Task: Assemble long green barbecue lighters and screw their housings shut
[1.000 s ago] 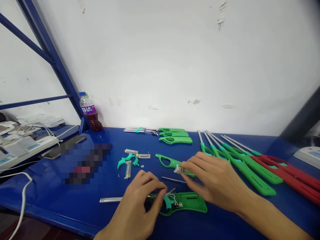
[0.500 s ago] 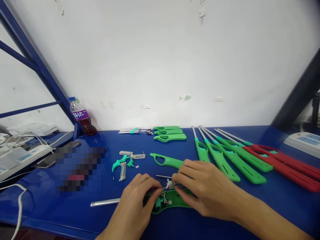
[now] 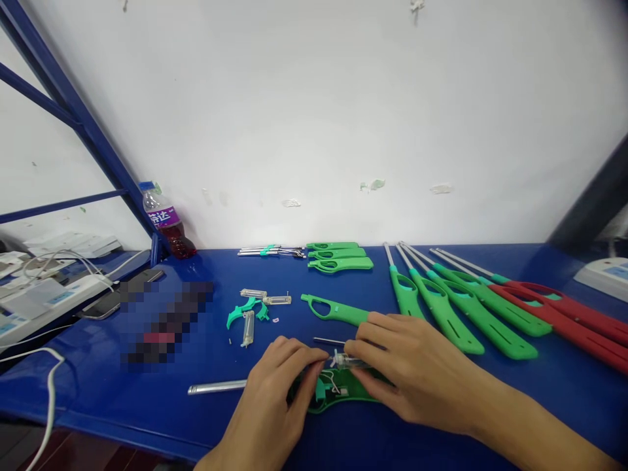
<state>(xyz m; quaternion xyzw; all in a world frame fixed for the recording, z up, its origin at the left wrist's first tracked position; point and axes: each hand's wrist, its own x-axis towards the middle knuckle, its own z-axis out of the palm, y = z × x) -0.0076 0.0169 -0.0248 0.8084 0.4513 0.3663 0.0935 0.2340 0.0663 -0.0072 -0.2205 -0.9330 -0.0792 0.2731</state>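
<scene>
My right hand [image 3: 412, 373] grips a clear plastic fuel tank [image 3: 349, 361] with a whitish valve end, just above an opened green lighter shell [image 3: 360, 387]. Pinched together beside that valve end are the fingertips of my left hand [image 3: 279, 386]; what they hold, if anything, is too small to make out. Inside the shell sit a teal trigger piece [image 3: 321, 391] and thin white wires [image 3: 331, 377]. A silver lighter barrel [image 3: 218, 387] sticks out left from under my left hand. Behind my fingers lies a thin metal rod [image 3: 328, 341], partly hidden by my right hand.
Another green shell half [image 3: 333, 310] lies beyond my hands. Clear tanks [image 3: 248, 327] and teal pieces [image 3: 240, 314] are at left. Green lighters [image 3: 444, 320] and red lighters [image 3: 564, 320] fan out at right. Stacked shells [image 3: 341, 263], metal barrels [image 3: 269, 251] and a bottle [image 3: 167, 222] stand near the wall.
The whole view has shifted slightly. In my right hand the clear tank shows more of its length, lying lengthwise above the shell. Both hands stay close together over it.
</scene>
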